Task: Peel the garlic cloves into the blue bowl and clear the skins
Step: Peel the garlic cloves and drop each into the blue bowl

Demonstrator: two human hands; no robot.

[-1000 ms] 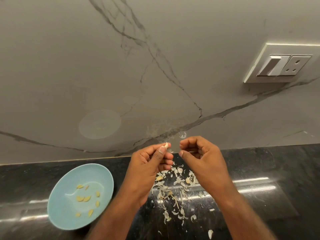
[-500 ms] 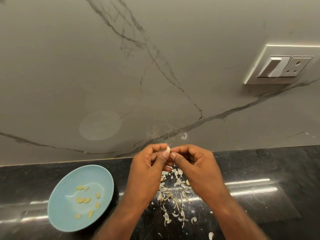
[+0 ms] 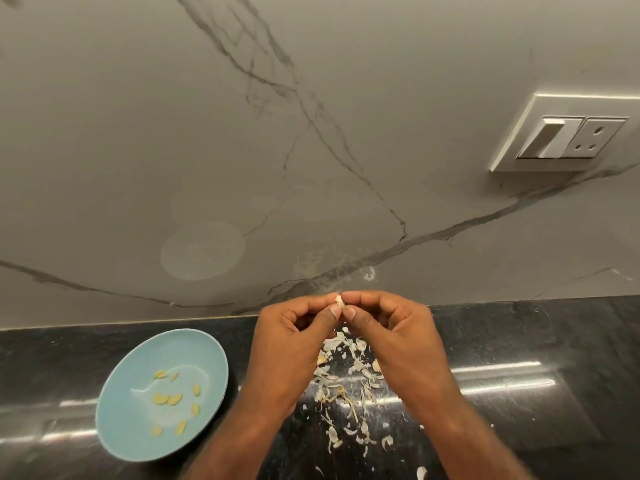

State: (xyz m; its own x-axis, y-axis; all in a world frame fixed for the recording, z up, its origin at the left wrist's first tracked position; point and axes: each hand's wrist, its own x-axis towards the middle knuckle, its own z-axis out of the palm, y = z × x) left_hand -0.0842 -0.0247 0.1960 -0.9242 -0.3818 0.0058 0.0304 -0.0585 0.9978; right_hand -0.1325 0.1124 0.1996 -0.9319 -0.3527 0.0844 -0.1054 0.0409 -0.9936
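Head view, lower centre: left hand (image 3: 294,344) and right hand (image 3: 398,337) pinch one small pale garlic clove (image 3: 339,301) above papery white skins (image 3: 346,386), so peelings land clear of the round pale-blue bowl (image 3: 117,393) lower left.

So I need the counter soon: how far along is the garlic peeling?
Partly done. Several peeled cloves already lie in the blue bowl. Right now the left hand and right hand pinch one clove between their fingertips, above the counter. The skins lie scattered under the hands, so clearing them is left. I cannot see whether unpeeled cloves remain.
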